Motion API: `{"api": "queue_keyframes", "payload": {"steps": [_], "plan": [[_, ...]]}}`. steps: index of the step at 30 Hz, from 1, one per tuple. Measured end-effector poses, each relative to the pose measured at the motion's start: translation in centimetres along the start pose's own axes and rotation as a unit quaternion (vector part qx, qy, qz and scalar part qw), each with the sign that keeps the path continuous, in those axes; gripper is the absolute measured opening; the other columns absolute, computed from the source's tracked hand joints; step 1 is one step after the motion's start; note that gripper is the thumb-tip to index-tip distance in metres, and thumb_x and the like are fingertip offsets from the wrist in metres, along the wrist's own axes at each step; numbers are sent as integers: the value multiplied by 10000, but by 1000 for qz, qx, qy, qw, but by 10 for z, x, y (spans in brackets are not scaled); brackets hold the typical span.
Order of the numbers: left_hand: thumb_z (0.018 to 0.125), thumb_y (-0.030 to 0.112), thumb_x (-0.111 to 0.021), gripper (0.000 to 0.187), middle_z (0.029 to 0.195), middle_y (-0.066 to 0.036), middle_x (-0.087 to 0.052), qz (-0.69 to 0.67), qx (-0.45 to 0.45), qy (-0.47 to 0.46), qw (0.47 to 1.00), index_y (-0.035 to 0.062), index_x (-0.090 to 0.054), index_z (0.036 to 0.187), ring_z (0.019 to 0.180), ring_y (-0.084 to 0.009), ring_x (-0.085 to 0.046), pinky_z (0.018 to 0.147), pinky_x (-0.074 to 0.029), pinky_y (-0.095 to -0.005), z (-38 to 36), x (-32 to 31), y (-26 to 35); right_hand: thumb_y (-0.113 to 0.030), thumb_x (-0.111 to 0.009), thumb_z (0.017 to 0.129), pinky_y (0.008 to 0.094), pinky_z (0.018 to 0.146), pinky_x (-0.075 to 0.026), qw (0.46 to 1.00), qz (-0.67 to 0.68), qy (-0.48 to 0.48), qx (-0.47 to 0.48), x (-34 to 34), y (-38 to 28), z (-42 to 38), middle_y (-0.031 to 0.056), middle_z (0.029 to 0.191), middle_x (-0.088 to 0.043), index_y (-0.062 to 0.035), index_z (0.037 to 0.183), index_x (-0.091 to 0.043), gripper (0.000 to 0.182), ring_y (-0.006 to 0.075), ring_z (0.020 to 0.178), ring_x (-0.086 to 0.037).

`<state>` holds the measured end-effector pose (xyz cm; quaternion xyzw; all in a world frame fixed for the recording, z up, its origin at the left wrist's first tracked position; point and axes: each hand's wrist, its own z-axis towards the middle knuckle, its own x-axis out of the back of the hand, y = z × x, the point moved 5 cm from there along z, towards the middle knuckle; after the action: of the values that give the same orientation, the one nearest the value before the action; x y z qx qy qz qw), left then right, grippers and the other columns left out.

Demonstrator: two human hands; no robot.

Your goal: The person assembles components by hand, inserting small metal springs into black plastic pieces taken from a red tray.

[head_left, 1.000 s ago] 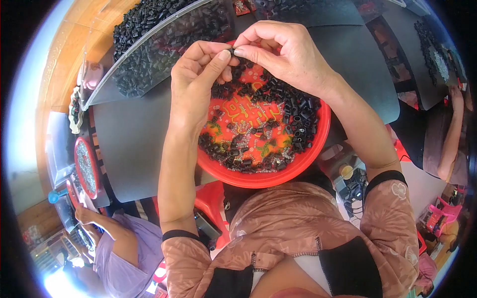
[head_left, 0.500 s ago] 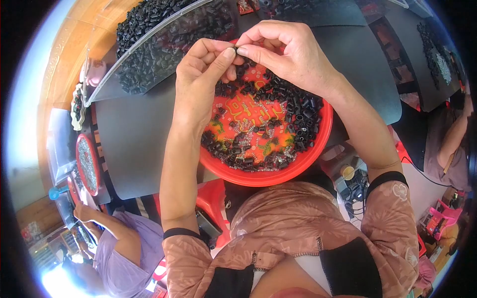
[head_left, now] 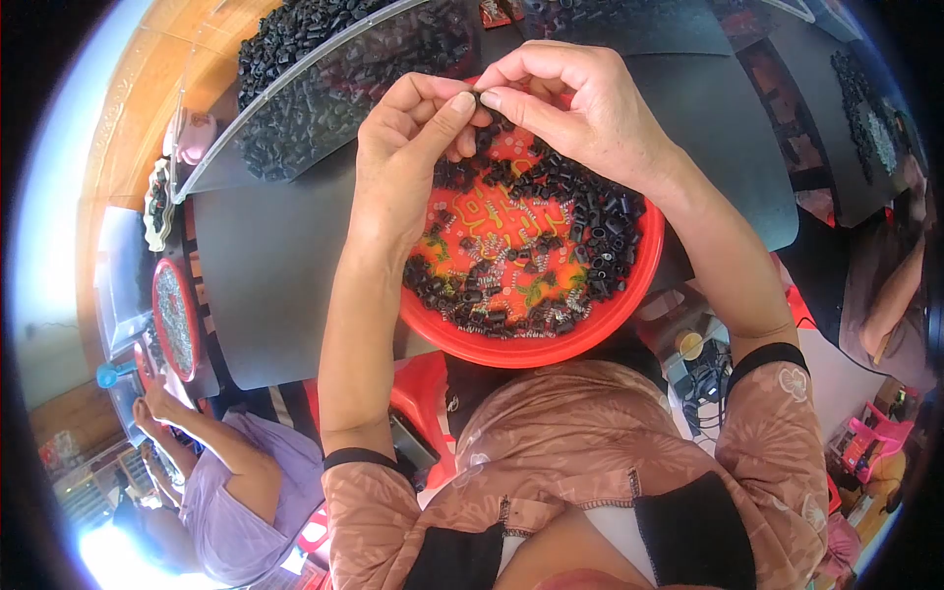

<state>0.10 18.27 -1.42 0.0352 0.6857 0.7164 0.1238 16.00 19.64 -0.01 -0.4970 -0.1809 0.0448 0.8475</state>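
Note:
Over the far rim of a red tray (head_left: 531, 351), my left hand (head_left: 408, 143) and my right hand (head_left: 580, 103) meet fingertip to fingertip. Both pinch a small dark piece (head_left: 477, 97), mostly hidden by the thumbs and fingers. Beneath them the tray holds many small black plastic parts (head_left: 605, 231), heaped along the right side and near edge. Thin metal springs (head_left: 482, 270) lie scattered among the parts on the tray's patterned red and yellow bottom.
A clear-walled bin of black parts (head_left: 305, 123) stands at the upper left. Further left is a red-rimmed tray of springs (head_left: 175, 320). One person in purple (head_left: 246, 472) sits at the lower left; another person's arm (head_left: 895, 300) shows at the right.
Both hands stay pinched together with little change; the whole view has shifted slightly. The person at the lower left has moved their hands a little.

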Motion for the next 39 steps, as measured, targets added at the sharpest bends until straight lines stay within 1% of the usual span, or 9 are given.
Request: {"api": "queue_keyframes", "payload": {"steps": [4,7,13,16,19,31,34,37,39], "plan": [[908,78,-633,92,832,-62,-664,-8,6,10,1000,18,-599,968,677,-82,-539,652,-427,-230,1,0,1,-90,-652,883,202,524,-470,999,-2,16,44,-1,0,1,43,718,-687,5,945,-682,118,46,582,-602],[934,105,-615,72,851,-57,-678,2,-11,-4,1000,48,-611,978,678,-66,-531,624,-404,-192,1,1,-1,-91,-645,893,204,530,-473,1000,-26,-2,4,1,-1,0,39,723,-684,9,949,-681,120,45,601,-601],[929,88,-618,50,849,-76,-682,-2,-14,0,1000,47,-600,949,673,-69,-532,619,-404,-195,0,-3,3,-112,-634,917,205,559,-501,994,92,-32,-41,2,6,3,36,788,-693,25,969,-679,153,48,675,-615],[897,56,-639,74,831,-87,-676,-7,-5,12,1000,18,-592,940,682,-87,-556,652,-439,-230,0,-3,4,-110,-630,921,209,585,-519,996,84,-23,-21,2,4,3,41,805,-694,31,976,-677,158,54,697,-626],[897,57,-638,78,821,-80,-669,-13,-11,7,1000,17,-590,943,678,-87,-557,649,-439,-232,0,-3,5,-102,-627,921,216,608,-527,997,69,-17,-6,1,5,3,44,808,-695,28,974,-678,150,63,715,-637],[906,36,-619,43,804,-66,-650,68,-39,23,997,11,-585,914,665,-79,-542,620,-436,-224,-5,-7,10,-89,-634,898,215,574,-495,995,72,-37,-58,0,5,1,50,776,-683,35,958,-675,143,64,654,-612],[913,32,-609,38,807,-68,-650,37,-52,4,998,14,-576,917,664,-81,-540,617,-438,-224,-5,-12,14,-101,-654,889,204,566,-469,973,180,-95,-105,6,9,6,42,767,-671,32,959,-684,153,49,608,-562],[913,34,-609,43,823,-74,-656,4,-44,-15,999,19,-569,917,669,-82,-545,621,-440,-222,-5,-16,13,-117,-672,882,196,560,-443,959,232,-115,-114,8,14,8,39,764,-663,23,966,-694,165,43,566,-504],[911,31,-608,42,830,-77,-661,-7,-27,-20,999,23,-567,911,670,-82,-547,620,-442,-221,-5,-15,13,-120,-690,869,197,564,-439,961,224,-116,-112,8,12,7,47,763,-661,26,962,-698,173,47,550,-487]]}}
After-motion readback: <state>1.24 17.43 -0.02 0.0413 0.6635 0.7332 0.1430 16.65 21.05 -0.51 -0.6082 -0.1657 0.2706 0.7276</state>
